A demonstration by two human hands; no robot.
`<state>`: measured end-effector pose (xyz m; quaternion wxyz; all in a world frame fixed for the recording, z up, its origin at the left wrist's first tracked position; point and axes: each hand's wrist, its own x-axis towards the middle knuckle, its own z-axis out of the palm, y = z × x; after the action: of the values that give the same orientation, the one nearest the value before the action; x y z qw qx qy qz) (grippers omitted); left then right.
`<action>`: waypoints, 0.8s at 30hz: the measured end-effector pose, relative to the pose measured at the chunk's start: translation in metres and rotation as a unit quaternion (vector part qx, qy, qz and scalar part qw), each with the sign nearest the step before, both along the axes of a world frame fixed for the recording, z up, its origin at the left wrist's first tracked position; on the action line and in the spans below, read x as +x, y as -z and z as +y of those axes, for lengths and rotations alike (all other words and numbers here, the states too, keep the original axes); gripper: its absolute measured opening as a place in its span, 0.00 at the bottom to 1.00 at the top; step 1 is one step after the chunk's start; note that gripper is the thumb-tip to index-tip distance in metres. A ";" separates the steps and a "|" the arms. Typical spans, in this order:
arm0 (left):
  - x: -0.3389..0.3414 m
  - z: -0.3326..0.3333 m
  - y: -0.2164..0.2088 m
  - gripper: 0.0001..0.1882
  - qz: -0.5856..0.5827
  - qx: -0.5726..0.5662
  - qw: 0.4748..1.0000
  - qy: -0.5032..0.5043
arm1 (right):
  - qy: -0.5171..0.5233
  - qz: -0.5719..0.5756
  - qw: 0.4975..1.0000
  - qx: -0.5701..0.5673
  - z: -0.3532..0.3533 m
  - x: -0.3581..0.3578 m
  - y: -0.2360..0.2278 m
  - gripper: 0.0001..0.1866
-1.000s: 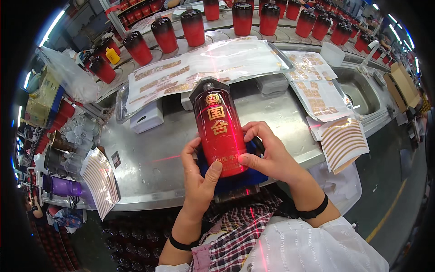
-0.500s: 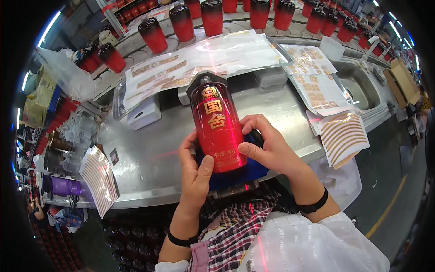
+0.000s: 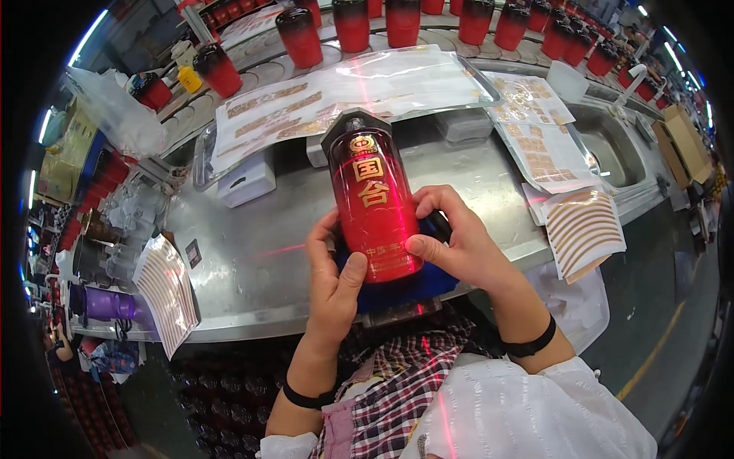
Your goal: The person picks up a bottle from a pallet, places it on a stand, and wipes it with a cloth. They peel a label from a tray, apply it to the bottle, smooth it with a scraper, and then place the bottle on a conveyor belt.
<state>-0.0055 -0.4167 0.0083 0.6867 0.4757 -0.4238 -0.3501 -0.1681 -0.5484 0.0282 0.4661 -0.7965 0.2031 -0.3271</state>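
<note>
A glossy bottle (image 3: pixel 376 203), dark at the shoulder and red below with gold lettering, leans back in front of me, its neck at the far end. Behind the neck is a dark angular support (image 3: pixel 342 131); a blue pad (image 3: pixel 420 284) lies under the base. My left hand (image 3: pixel 334 275) grips the bottle's lower left side, thumb on the front and fingers partly hidden behind. My right hand (image 3: pixel 465 246) holds the lower right side, with the thumb tip on the front face and the index finger bent along the edge.
Sheets of gold decals (image 3: pixel 283 115) lie on a tray beyond the bottle. Striped sheets hang over the metal counter (image 3: pixel 245 283) at left (image 3: pixel 164 294) and right (image 3: pixel 585 233). A sink (image 3: pixel 612 145) is far right. Red-black bottles (image 3: pixel 298 38) stand on a curved conveyor behind.
The bottles on the conveyor have moved to the right, and a yellow object has come into sight at the back left. My view has shifted slightly; both hands keep the same hold.
</note>
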 end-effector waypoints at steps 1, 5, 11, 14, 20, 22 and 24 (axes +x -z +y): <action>0.000 0.000 0.001 0.31 -0.004 0.003 1.000 -0.002 | 0.001 0.003 1.000 0.005 0.000 0.000 -0.001 0.23; -0.001 0.000 0.002 0.31 0.006 0.007 1.000 -0.005 | 0.003 0.008 1.000 0.012 0.001 0.001 -0.001 0.24; -0.001 -0.002 0.002 0.33 -0.012 0.002 1.000 -0.005 | -0.012 -0.006 1.000 0.001 -0.001 -0.001 0.003 0.25; -0.003 -0.002 -0.001 0.35 -0.002 0.010 1.000 -0.014 | -0.003 0.006 1.000 -0.004 0.000 0.001 0.002 0.26; -0.003 -0.003 0.000 0.35 -0.009 0.012 1.000 -0.023 | 0.003 0.012 1.000 -0.008 -0.001 0.001 0.002 0.27; -0.003 -0.003 -0.001 0.35 -0.015 0.013 0.999 -0.025 | 0.004 0.016 1.000 -0.007 -0.001 0.002 0.003 0.28; -0.002 -0.003 -0.001 0.35 -0.023 0.012 0.999 -0.028 | 0.004 0.012 1.000 -0.008 -0.001 0.002 0.003 0.28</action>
<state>-0.0075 -0.4196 0.0090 0.6803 0.5041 -0.4217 -0.3243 -0.1665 -0.5496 0.0254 0.4561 -0.8031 0.2099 -0.3208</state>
